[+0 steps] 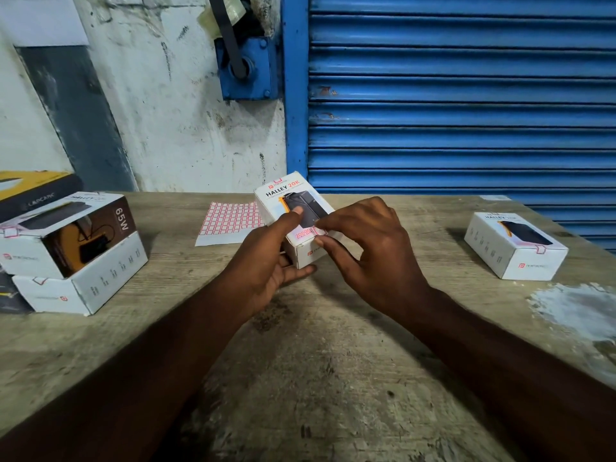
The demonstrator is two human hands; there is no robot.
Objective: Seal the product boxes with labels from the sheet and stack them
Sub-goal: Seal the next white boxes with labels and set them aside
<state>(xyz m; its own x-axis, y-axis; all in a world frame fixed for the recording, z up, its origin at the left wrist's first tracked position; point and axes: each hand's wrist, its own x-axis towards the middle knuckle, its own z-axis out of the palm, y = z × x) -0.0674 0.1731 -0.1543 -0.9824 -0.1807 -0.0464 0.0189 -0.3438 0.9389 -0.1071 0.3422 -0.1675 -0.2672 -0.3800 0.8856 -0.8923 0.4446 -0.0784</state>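
one head-worn camera looks forward and down, close over the left hand (266,263) and right hand (370,258) at a table (333,378), facing a blue shutter (466,95).

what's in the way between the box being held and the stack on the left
Nothing visible. The held box sits in the left hand while the right hand pinches a label at its near edge; only bare table lies between it and the stack. The label sheet lies further back, off that path.

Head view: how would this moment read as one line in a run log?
left hand holds box | right hand pinches label onto box edge | label sheet behind | stacked boxes left
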